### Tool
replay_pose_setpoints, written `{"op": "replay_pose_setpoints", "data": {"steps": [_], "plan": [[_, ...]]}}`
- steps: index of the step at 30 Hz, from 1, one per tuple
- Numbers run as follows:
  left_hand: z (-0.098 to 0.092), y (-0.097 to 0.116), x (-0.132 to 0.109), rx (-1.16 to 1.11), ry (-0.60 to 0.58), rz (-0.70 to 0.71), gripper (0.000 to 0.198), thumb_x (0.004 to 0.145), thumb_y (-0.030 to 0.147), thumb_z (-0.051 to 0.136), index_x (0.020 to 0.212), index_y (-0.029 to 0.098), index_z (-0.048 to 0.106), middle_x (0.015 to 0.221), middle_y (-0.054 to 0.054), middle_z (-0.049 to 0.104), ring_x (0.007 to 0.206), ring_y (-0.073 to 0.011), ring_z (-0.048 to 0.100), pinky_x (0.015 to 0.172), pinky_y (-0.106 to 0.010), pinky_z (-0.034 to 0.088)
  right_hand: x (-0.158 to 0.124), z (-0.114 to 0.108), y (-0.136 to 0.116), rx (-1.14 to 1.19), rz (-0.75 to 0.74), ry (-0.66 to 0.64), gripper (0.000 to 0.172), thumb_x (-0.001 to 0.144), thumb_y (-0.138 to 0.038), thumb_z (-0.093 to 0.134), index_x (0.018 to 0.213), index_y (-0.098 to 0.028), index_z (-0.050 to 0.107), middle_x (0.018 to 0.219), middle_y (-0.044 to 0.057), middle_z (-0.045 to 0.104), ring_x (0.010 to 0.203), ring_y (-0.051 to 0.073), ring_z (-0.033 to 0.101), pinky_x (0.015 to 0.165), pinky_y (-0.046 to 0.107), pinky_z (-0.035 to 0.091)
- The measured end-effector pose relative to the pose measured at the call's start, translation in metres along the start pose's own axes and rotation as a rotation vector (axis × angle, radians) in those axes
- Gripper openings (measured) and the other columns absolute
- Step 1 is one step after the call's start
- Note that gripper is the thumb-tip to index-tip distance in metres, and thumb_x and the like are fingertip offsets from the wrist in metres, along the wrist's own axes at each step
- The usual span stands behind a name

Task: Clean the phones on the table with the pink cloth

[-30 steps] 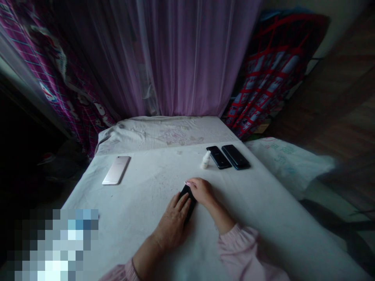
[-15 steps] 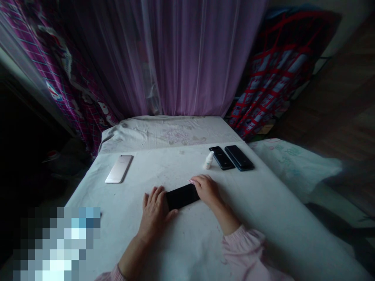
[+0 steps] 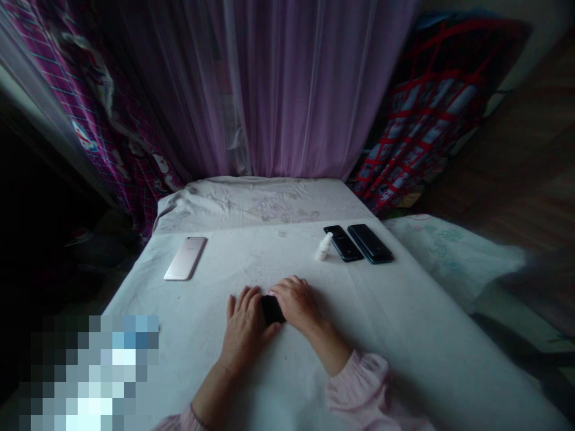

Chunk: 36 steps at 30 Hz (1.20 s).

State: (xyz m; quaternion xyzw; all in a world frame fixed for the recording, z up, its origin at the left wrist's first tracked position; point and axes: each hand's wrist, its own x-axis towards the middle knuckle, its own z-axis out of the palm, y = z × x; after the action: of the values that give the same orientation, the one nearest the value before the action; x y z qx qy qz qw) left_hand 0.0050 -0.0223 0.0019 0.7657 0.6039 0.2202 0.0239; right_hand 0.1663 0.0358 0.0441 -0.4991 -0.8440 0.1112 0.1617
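Observation:
A black smartphone (image 3: 273, 309) lies on the white-covered table, its dark face up and mostly hidden by my hands. My left hand (image 3: 243, 324) grips its left end, with fingers along the far edge and the thumb at the near edge. Over the phone's right part rests my right hand (image 3: 299, 304), its fingers bent and pressed together. A small pale pink bit of something shows at those fingertips; what it is I cannot make out. Beyond the right hand stands a small white spray bottle (image 3: 323, 248).
A pinkish-silver phone (image 3: 185, 258) lies face down at the left. Behind the bottle are a black phone (image 3: 342, 243) and a thicker dark stack of phones (image 3: 371, 243). A purple curtain (image 3: 296, 90) hangs past the table's far end. A plastic bag (image 3: 458, 251) is at the right.
My right hand has slid left across the phone, from its right end toward my left hand, covering more of the screen. My left hand keeps its hold.

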Motion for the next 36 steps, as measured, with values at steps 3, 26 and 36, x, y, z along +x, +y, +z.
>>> {"op": "replay_pose_setpoints", "data": {"steps": [3,26,36], "plan": [[0.000,0.001,-0.001,0.021,0.028,-0.002,0.056,0.079,0.058,0.061,0.116,0.016,0.052,0.133,-0.019,0.054,0.130,-0.0382,0.042,0.106,-0.062,0.027,-0.010,-0.008,0.032,0.050,0.134,0.151,0.026,0.091,-0.018,0.046,0.092,-0.023,0.072,0.094,0.006,0.071,0.092,0.019,0.059,0.081,0.029,0.042],[0.005,0.001,-0.001,-0.044,-0.015,0.075,0.061,0.082,0.051,0.060,0.129,0.015,0.047,0.134,-0.016,0.054,0.129,-0.0350,0.043,0.108,-0.061,0.025,-0.027,0.010,0.054,-0.059,0.249,0.317,0.031,0.087,-0.012,0.046,0.097,-0.024,0.073,0.094,0.006,0.067,0.081,0.015,0.062,0.070,0.022,0.044],[0.001,0.005,0.001,-0.057,-0.032,0.052,0.062,0.080,0.050,0.064,0.129,0.017,0.046,0.135,-0.016,0.054,0.129,-0.0346,0.043,0.109,-0.060,0.025,-0.025,0.007,0.026,-0.100,0.217,0.204,0.026,0.087,-0.013,0.052,0.095,-0.025,0.073,0.095,0.005,0.066,0.085,0.015,0.059,0.075,0.023,0.041]]}}
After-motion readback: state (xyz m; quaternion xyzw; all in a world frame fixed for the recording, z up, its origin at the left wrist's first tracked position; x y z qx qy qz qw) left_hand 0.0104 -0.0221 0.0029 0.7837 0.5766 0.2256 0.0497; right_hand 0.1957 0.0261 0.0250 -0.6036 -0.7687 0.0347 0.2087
